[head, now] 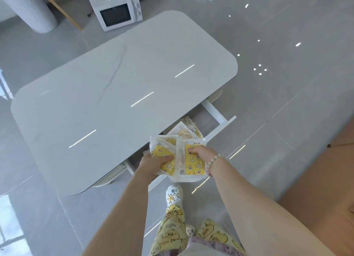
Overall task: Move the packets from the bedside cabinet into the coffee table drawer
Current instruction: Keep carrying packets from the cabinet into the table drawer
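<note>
Both my hands hold a stack of yellow-and-clear packets (193, 164) just above the front of the open coffee table drawer (215, 112). My left hand (153, 164) grips the left packets from below with its thumb on top. My right hand (203, 153), with a bead bracelet on the wrist, pinches the right packet's top. More packets (182, 132) lie inside the drawer, partly hidden under the white coffee table top (115, 87) and behind the held stack.
A white microwave (116, 10) sits on the floor beyond the table, beside a white ribbed cylinder (28, 7). A brown surface (325, 179) runs along the right edge. My foot in a white decorated shoe (174, 195) stands on the glossy grey floor below the drawer.
</note>
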Demonstrator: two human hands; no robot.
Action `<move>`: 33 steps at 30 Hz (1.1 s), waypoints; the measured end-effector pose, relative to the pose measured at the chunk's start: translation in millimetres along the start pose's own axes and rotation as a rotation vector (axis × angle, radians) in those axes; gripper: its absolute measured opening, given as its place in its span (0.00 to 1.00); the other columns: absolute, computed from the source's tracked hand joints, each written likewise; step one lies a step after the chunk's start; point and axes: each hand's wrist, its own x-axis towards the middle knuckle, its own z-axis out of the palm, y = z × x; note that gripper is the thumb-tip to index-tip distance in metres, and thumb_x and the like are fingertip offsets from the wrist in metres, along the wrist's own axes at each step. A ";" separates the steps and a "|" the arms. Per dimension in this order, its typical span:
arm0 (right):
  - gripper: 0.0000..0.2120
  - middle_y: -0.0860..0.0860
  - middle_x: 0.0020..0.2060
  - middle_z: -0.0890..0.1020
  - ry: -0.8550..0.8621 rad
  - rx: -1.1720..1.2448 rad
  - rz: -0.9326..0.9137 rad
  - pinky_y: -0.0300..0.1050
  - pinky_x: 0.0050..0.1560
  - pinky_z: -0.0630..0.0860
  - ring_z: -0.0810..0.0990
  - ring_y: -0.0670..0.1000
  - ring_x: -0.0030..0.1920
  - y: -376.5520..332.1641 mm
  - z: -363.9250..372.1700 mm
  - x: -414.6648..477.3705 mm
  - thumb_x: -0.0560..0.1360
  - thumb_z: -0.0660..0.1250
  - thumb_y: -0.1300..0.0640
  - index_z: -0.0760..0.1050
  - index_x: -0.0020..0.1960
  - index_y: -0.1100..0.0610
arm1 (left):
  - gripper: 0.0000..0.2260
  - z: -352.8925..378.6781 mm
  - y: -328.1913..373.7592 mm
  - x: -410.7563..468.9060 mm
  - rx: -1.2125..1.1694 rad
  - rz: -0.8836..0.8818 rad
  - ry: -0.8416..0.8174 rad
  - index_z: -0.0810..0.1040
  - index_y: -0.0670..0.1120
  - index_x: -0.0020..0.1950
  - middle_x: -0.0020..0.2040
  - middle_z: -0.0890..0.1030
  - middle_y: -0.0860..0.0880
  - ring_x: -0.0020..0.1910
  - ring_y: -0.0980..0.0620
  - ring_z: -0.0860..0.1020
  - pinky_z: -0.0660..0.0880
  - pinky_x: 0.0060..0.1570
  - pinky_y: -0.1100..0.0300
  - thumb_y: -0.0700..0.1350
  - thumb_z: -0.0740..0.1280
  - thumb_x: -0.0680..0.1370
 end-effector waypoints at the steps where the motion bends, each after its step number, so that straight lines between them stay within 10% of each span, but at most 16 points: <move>1: 0.20 0.57 0.52 0.82 0.007 0.011 0.015 0.56 0.57 0.78 0.82 0.58 0.50 -4.1 -1.3 2.8 0.69 0.73 0.53 0.76 0.57 0.61 | 0.18 2.5 2.1 8.0 0.007 -0.002 0.004 0.78 0.43 0.56 0.52 0.83 0.44 0.49 0.44 0.82 0.79 0.52 0.47 0.37 0.76 0.68; 7: 0.18 0.55 0.43 0.81 0.013 0.001 0.079 0.54 0.54 0.79 0.82 0.56 0.42 -6.9 -7.7 53.7 0.72 0.72 0.54 0.75 0.56 0.63 | 0.18 17.1 -14.0 58.8 -0.013 -0.083 0.052 0.77 0.45 0.54 0.48 0.83 0.45 0.46 0.45 0.82 0.80 0.47 0.49 0.36 0.76 0.67; 13: 0.27 0.58 0.63 0.75 -0.079 -0.270 0.128 0.44 0.49 0.71 0.75 0.57 0.60 -15.9 12.6 142.1 0.75 0.68 0.52 0.68 0.68 0.65 | 0.13 13.1 -54.2 125.7 -0.196 -0.207 0.187 0.77 0.44 0.49 0.47 0.83 0.43 0.44 0.44 0.82 0.79 0.48 0.49 0.34 0.75 0.68; 22: 0.29 0.60 0.67 0.71 -0.157 -0.607 0.052 0.45 0.55 0.72 0.73 0.58 0.64 -18.9 76.6 283.4 0.77 0.65 0.54 0.61 0.72 0.67 | 0.19 -26.5 -107.0 260.0 -0.304 -0.245 0.307 0.77 0.43 0.54 0.51 0.83 0.44 0.49 0.44 0.82 0.77 0.55 0.46 0.39 0.78 0.66; 28: 0.17 0.53 0.35 0.72 -0.156 -0.856 -0.105 0.36 0.36 0.70 0.74 0.52 0.39 4.7 137.9 354.0 0.79 0.61 0.50 0.66 0.35 0.58 | 0.13 -58.5 -142.8 322.6 -0.368 -0.220 0.418 0.75 0.46 0.48 0.49 0.81 0.46 0.50 0.45 0.80 0.76 0.55 0.51 0.35 0.74 0.69; 33: 0.21 0.59 0.65 0.73 -0.174 -1.114 -0.259 0.45 0.63 0.70 0.73 0.56 0.64 4.0 160.8 375.8 0.82 0.54 0.51 0.67 0.67 0.64 | 0.14 -67.8 -161.5 354.3 -0.353 -0.226 0.474 0.75 0.49 0.45 0.46 0.82 0.49 0.49 0.46 0.81 0.76 0.58 0.49 0.39 0.77 0.67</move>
